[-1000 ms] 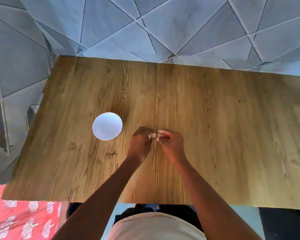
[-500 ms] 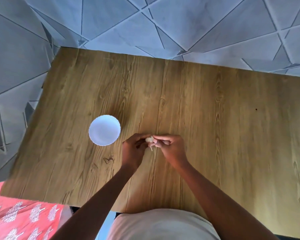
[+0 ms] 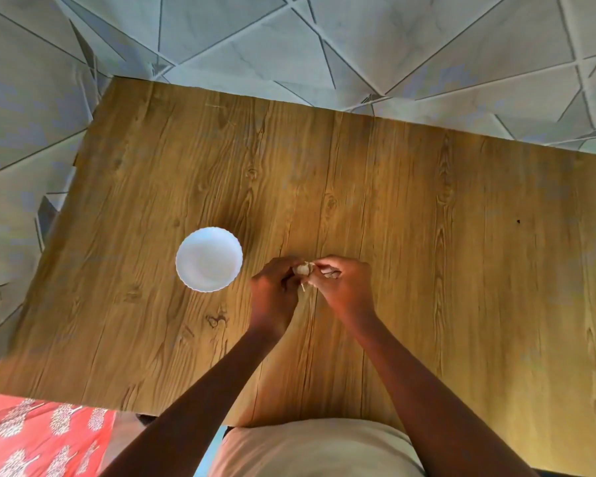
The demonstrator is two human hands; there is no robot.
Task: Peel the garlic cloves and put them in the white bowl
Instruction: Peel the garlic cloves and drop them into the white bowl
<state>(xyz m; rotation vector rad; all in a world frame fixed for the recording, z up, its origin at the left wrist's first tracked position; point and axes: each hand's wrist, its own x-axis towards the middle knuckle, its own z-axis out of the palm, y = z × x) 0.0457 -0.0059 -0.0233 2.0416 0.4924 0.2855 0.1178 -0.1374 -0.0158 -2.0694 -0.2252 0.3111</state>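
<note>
Pinching papery garlic (image 3: pixel 302 269), left hand (image 3: pixel 273 291), right hand (image 3: pixel 343 287), scalloped white bowl (image 3: pixel 209 259), woodgrain table (image 3: pixel 427 208)

1. It looks like a home: a wood-grain counter (image 3: pixel 393 208) stands on a floor (image 3: pixel 358 43) of pale tiles cut in triangles.
2. A red printed cloth (image 3: pixel 31 438) lies beside it (white leaf-like motifs).
3. A small white bowl (image 3: pixel 209 259) suggests kitchen work.
</note>
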